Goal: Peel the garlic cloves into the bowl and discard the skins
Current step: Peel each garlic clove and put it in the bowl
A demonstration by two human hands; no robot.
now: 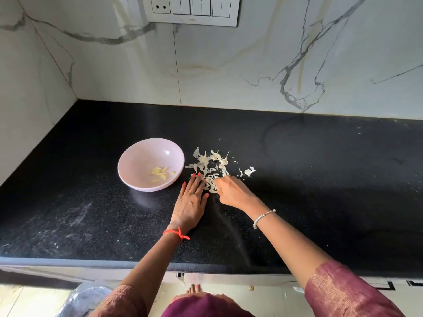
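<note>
Here, 2 hands work on a black speckled counter (297,179) set against a white marble wall (229,65). A pale pink bowl (137,154) stands to the left of the work spot, upright, and holds a small cluster of peeled garlic cloves (161,172), yellowish, lying on its floor toward the near side; the count is hard to read, perhaps 6.

Just right of the bowl, apart from its rim, the garlic skins (210,161) lie in a loose papery pile on the counter. 1 larger loose scrap (249,171) sits a little to the right of the pile, with a few tiny flecks around it.

The left hand (192,197) lies flat, palm down, fingers straight and together, its fingertips touching the near left edge of the pile; it grips nothing. A red thread (177,234) is tied round that wrist.

The right hand (231,191) reaches in from the right with its fingers curled inward, and it appears to clutch a clump of skins at the near edge of the pile, though the fingertips are partly hidden by the hand itself. A beaded silver bracelet (263,218) circles that wrist.

A white switch panel (192,10) is on the wall above. Below the counter edge, a crumpled plastic bag (84,298) shows at lower left.
</note>
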